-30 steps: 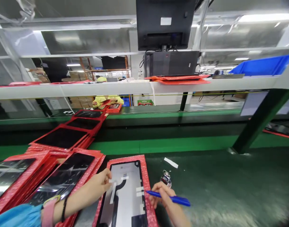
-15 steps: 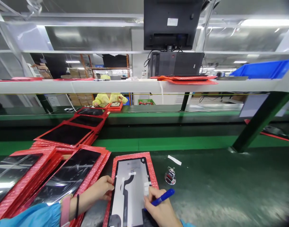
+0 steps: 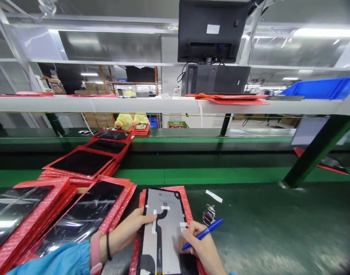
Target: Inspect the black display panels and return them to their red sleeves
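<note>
A tablet screen panel [image 3: 169, 217] with a silver-grey back, a dark ribbon strip and small white tape pieces is tilted slightly over a red bubble-wrap pouch [image 3: 187, 204]. My left hand [image 3: 134, 225] grips the panel's left edge, its thumb lying on the back and the other fingers hidden beneath. At the right edge, my right hand [image 3: 202, 244] holds a blue pen [image 3: 203, 233], pointing down and left over the panel. Its fingertips are close to the panel's edge; whether the pen tip touches cannot be made out.
Stacks of dark screens in red pouches [image 3: 86, 214] fill the left side. A shiny metal piece [image 3: 209, 214] and a white strip [image 3: 214, 196] lie right of the panel. A green post [image 3: 315, 156] rises at right. A person in yellow [image 3: 131, 120] works across the bench.
My left hand has shifted its thumb onto the panel's back, and the panel has lifted and moved right relative to its pouch. My right hand has moved slightly right with the pen.
</note>
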A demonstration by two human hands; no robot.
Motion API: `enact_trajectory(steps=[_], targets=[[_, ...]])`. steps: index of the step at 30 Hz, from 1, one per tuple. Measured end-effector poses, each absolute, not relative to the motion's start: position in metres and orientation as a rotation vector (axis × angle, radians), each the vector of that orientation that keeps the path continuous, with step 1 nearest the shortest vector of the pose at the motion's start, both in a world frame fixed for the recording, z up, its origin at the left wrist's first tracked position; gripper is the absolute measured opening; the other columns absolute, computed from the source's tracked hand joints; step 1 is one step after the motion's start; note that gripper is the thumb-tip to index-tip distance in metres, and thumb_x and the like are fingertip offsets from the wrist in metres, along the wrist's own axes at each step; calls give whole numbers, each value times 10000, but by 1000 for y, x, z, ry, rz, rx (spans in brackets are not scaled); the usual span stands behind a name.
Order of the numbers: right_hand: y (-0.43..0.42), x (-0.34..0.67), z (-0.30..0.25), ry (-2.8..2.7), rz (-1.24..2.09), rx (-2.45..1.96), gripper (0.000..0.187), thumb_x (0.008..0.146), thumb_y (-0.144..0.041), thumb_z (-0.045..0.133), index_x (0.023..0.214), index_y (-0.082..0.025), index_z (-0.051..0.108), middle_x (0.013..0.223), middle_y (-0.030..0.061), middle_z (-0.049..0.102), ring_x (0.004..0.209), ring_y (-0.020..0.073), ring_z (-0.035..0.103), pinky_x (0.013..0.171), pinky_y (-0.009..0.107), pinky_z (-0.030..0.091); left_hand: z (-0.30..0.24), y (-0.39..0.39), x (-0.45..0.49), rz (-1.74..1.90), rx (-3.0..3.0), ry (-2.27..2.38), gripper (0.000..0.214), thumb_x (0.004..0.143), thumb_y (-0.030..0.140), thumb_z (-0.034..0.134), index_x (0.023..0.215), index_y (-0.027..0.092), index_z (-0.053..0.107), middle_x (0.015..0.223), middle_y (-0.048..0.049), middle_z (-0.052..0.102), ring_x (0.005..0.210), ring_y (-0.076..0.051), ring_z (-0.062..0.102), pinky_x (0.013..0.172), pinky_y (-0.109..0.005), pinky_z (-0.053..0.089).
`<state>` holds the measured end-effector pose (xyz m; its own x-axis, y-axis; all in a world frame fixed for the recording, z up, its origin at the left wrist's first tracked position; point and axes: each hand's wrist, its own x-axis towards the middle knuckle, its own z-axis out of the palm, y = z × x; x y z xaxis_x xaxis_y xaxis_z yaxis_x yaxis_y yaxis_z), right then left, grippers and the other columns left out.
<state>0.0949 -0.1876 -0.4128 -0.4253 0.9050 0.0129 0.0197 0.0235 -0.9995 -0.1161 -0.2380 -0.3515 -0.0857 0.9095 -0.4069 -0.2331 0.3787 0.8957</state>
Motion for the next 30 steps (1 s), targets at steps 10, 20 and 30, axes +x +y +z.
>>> enact_trajectory(steps=[10,20,30], targets=[[-156,130,-356,-1234,1346,-834,420,819,-570,620,686,-171,614,356,-95,381,347,54,280,385,190,232,-305,-208,-89,1481,969,1248,393,691,136,644,1075,171,566,1044,-49,719,929,-231,671,779,-306,490],[-124,120,-302,-1158,1453,-762,387,777,-529,692,958,-188,699,612,28,715,550,163,649,505,241,487,-257,-188,-98,1721,1052,1185,521,717,274,707,1194,202,510,1106,-53,706,963,-255,678,767,-309,521],[-132,83,-304,-1041,1671,-652,306,612,-442,849,830,-242,774,807,20,768,848,236,694,746,322,537,-276,-181,-123,1801,908,1126,723,663,295,772,1297,184,444,960,-28,744,838,-238,706,736,-296,544]])
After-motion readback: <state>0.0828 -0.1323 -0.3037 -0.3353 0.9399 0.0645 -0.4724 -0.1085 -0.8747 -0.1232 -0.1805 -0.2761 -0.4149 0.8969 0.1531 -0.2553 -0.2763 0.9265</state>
